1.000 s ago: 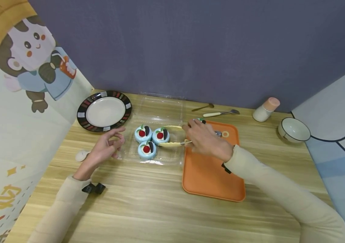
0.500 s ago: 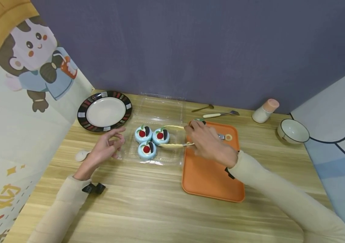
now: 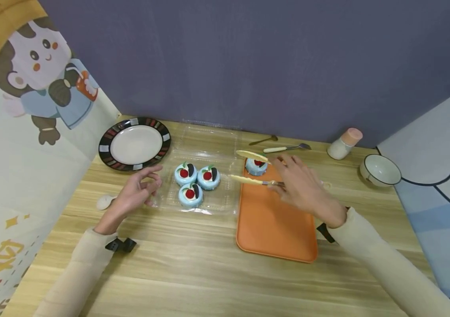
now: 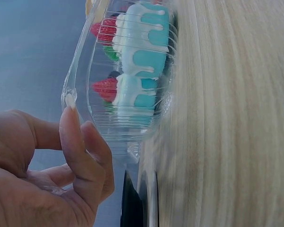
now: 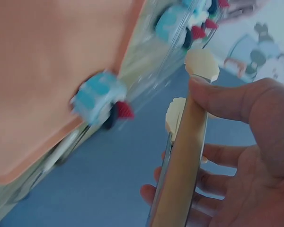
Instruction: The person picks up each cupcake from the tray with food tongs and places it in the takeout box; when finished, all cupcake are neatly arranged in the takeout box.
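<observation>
My right hand (image 3: 302, 187) holds a pair of food tongs (image 5: 180, 165), their cream tips apart with nothing between them. In the right wrist view the tongs stand clear of a toy cupcake (image 5: 98, 97), which sits at the back left corner of an orange tray (image 3: 276, 229). Three blue cupcakes with red berries (image 3: 191, 195) sit in a clear plastic container (image 3: 221, 204), its lid laid back. At the container's left edge, my left hand (image 3: 135, 191) has loosely bent fingers; one fingertip (image 4: 70, 109) appears to touch the rim.
A dark-rimmed plate (image 3: 135, 144) lies at the back left, a white spoon-like piece (image 3: 105, 202) near the left wrist. Behind the tray lie a small brown spoon (image 3: 263, 140) and a white-handled utensil (image 3: 286, 149). A pink-capped bottle (image 3: 344, 144) and bowl (image 3: 381, 170) stand right.
The right hand has drawn the tongs from around the right-hand cupcake in the container, rightward over the tray. That cupcake stays in the container. The left hand has hardly moved.
</observation>
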